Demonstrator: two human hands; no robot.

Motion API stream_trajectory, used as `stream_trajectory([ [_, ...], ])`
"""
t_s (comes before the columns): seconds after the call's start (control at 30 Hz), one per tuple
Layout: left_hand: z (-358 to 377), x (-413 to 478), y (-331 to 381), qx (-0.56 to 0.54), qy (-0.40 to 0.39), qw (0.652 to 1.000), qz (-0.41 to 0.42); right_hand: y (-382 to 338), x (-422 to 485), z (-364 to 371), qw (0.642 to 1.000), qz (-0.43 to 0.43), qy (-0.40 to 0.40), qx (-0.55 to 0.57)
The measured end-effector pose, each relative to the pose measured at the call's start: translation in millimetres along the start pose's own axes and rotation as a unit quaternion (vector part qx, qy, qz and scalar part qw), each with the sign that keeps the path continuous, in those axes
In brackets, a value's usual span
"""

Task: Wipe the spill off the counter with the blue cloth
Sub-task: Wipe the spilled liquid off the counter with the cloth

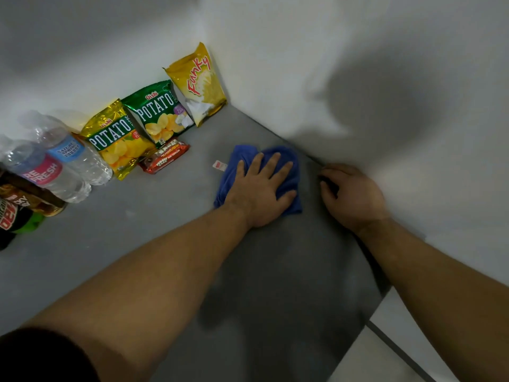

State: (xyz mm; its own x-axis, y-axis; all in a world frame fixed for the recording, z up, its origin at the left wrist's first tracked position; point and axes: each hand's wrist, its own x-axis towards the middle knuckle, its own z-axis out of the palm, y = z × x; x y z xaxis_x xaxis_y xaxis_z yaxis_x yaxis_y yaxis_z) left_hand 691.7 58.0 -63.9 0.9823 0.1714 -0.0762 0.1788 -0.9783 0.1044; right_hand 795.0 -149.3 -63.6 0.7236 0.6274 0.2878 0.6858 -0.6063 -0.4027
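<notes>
Cannot see the middle of the blue cloth (243,154) under the flat left hand (261,194). Cannot tell what the curled fingertips of the right hand (355,197) touch at the tabletop (165,216) edge by the wall, being blurred and in shadow. Cannot read the small white tag (220,165) just beside the cloth. Sees only part of the dark soda bottle (16,219), cut by the left edge and smeared.

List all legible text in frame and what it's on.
"Funky": yellow foil bag
"Oishi POTATO": green chip bag
"Oishi POTATO": gold chip bag
"NATURE SPRING": blue-labelled clear plastic bottle
"RE FRESH": pink-labelled clear plastic bottle
Too blurred or small: red-brown snack pack, small white tag, dark bottle at the left edge.
</notes>
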Motion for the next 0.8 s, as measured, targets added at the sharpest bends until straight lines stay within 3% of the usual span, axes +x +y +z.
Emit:
stream_trajectory([
  [0.13, 4.0, -41.4, -13.0, -0.004, 0.016, 0.999, 0.035, -3.1, -26.6, -10.4, 0.997, 0.067, 0.04, -0.005],
  [0.4, -4.5, 26.5, -20.8, 0.001, -0.019, 0.997, -0.07, 14.2, -73.8, -19.0, 0.987, 0.141, 0.064, -0.035],
  [0.63, 9.1, 1.3, 40.9, -0.002, -0.01, 0.998, 0.062, 11.1, -72.0, -22.9, 0.989, 0.12, 0.088, -0.027],
  [0.8, 17.7, -57.7, 29.5, -0.015, 0.037, 0.991, 0.126, 8.1, -90.8, -28.7, 0.969, 0.202, 0.139, 0.032],
])
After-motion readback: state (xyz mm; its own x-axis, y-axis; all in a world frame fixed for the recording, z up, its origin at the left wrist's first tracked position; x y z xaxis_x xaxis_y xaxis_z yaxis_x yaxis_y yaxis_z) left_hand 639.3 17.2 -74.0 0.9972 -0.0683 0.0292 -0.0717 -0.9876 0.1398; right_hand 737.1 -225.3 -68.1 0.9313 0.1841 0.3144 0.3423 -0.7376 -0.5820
